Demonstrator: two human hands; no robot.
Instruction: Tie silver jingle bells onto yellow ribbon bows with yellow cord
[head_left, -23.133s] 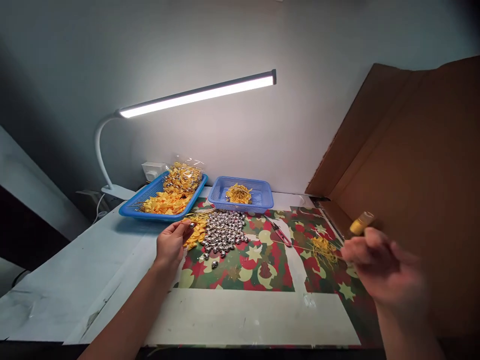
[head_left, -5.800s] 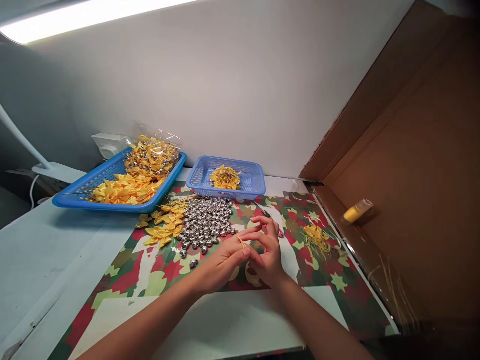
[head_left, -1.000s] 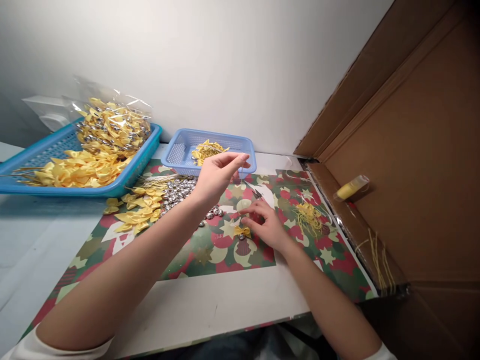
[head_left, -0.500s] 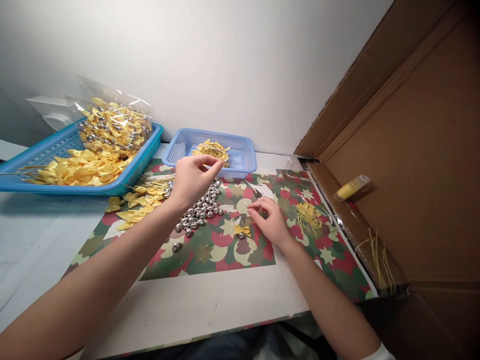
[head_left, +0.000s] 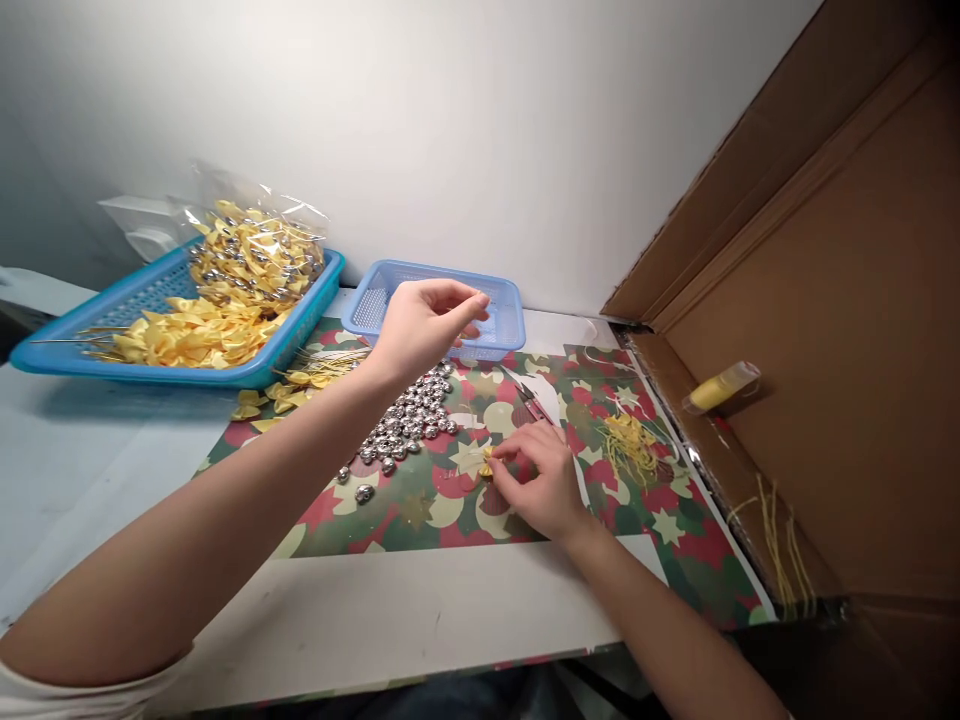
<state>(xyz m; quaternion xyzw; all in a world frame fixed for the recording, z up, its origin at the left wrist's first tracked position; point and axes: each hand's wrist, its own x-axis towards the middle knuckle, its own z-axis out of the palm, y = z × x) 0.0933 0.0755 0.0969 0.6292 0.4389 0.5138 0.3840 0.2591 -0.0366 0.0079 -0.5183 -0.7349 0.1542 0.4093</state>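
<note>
left hand [head_left: 424, 325]: hovering over the near rim of the small blue basket [head_left: 504, 300], fingertips pinched together; what they are gripping cannot be told. right hand [head_left: 536, 480]: lying on the patterned mat [head_left: 420, 500], fingers curled onto a yellow bow [head_left: 486, 465] at its 9 o'clock. silver bells [head_left: 405, 425]: lying heaped at the bow's 10 o'clock. scissors [head_left: 529, 400]: lying at the right hand's 12 o'clock.

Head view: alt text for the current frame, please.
A person's left hand hovers, fingers pinched, at the small blue basket, while the right hand presses a yellow bow onto the patterned mat. Silver bells lie between them; a blue tray of bows sits left.
</note>
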